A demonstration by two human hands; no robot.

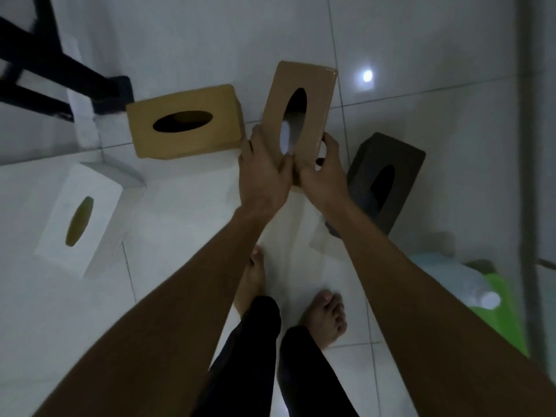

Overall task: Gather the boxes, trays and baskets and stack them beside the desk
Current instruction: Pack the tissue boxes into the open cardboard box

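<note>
Glossy white tiled floor [180, 40], grey grout lines. Bright green plastic sheet [508, 320] on it. Clear pale-blue plastic bottle with white cap [460, 281] overlaps the sheet's left side. Round white light glare [367, 76] on tile, well up-left of the sheet.

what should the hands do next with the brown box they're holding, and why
Probably lower the held box onto the other brown box, which lies flat on the floor by the black desk leg. The left hand and right hand both grip the held box's near end, and it hangs just right of that box, whose flat top looks a fair base.
</note>
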